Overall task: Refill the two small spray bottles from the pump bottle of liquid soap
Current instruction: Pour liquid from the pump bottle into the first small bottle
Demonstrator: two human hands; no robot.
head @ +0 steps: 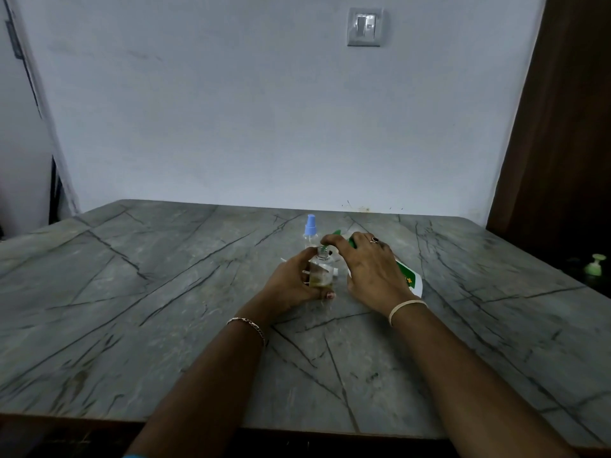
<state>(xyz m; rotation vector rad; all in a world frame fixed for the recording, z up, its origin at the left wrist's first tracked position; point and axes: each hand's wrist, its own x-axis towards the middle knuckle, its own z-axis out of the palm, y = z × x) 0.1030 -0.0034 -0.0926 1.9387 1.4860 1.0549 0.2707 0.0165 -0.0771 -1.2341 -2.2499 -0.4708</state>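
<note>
My left hand (292, 285) grips a small clear spray bottle (321, 272) that stands upright on the grey table (165, 292); its neck is uncapped and yellowish liquid fills its lower part. My right hand (367, 266) holds the white and green pump bottle (408, 278), tilted so its green top points toward the small bottle's neck, fingertips close over the opening. A second small clear spray bottle (310, 230) with a blue spray cap stands just behind. A thin white piece lies beside the held bottle, mostly hidden by my fingers.
A green pump-shaped cap (595, 265) sits at the table's far right edge by a dark wooden door. The wall runs along the back edge of the table, with a light switch (364, 27) above.
</note>
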